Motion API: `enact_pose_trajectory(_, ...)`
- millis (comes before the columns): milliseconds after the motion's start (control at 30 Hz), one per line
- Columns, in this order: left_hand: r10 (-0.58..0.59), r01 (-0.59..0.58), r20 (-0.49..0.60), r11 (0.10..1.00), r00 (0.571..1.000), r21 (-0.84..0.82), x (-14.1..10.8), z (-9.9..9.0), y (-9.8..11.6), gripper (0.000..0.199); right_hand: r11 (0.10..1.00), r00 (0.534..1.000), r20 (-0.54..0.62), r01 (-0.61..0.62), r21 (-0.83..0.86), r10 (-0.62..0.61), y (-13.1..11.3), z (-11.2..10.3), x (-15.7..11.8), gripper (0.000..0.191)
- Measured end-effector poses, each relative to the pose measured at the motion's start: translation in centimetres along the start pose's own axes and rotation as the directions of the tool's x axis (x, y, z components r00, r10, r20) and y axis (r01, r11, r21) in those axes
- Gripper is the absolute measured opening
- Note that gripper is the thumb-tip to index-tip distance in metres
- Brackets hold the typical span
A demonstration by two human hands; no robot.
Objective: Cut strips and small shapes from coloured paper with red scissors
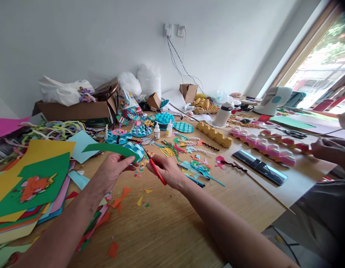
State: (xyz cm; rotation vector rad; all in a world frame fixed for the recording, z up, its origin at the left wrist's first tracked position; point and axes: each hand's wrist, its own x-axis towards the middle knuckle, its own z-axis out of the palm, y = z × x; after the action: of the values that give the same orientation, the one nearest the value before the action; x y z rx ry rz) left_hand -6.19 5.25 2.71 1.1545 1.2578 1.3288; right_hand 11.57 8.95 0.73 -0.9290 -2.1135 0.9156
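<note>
Well left of the labelled glue bottle (157,133), a coloured paper stack (57,163) carries small orange cut-outs (35,189). Nearer the bottle, still to its left and closer to the person, is the green strip (111,148), pinched between thumb and fingers of the left hand (113,172), its far end pointing left. Just on the person's side of the bottle, the right hand (169,173) is wrapped around the red scissors (159,172); their blades seem just clear of the strip, though how far apart they stand I cannot tell. For a clean cut, I would grip the strip close to the cutting line, keep those fingertips out of the blades' path, and turn paper rather than scissors. Working clear of the wavy blue disc (136,147) left of the bottle should avoid nicking it. Far right of the bottle, past the phone (260,167), is a co-worker's hand (329,150).
</note>
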Motion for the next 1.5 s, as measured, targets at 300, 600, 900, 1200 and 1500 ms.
enact_pose_trajectory(300, -0.042, 0.033, -0.072, 0.993, 0.997, -0.118, 0.3, -0.7, 0.4, 0.018, 0.98, 0.994, 0.092, 0.071, -0.185, -0.054, 0.2, 0.1, -0.1, 0.034)
enact_pose_trajectory(600, -0.047, 0.047, 0.002, 0.995, 0.999, -0.085, 0.4, -0.4, -0.4, 0.016, 0.965, 0.994, 0.071, 0.1, -0.241, -0.085, 0.1, 0.3, -0.2, 0.027)
enact_pose_trajectory(900, -0.045, 0.05, 0.053, 0.995, 0.998, -0.087, 0.4, -0.3, -0.8, 0.015, 0.956, 0.995, 0.083, 0.08, -0.283, -0.059, -0.1, 0.4, -0.2, 0.026)
enact_pose_trajectory(1200, -0.036, 0.043, 0.064, 0.993, 0.997, -0.114, 0.3, -0.1, -0.9, 0.014, 0.951, 0.993, 0.088, 0.095, -0.294, -0.072, -0.1, 0.3, -0.3, 0.026)
enact_pose_trajectory(1500, -0.059, 0.072, 0.106, 0.99, 0.993, -0.122, 0.5, -0.5, -1.1, 0.011, 0.944, 0.993, 0.086, 0.098, -0.316, -0.074, 0.3, 0.4, -0.4, 0.028)
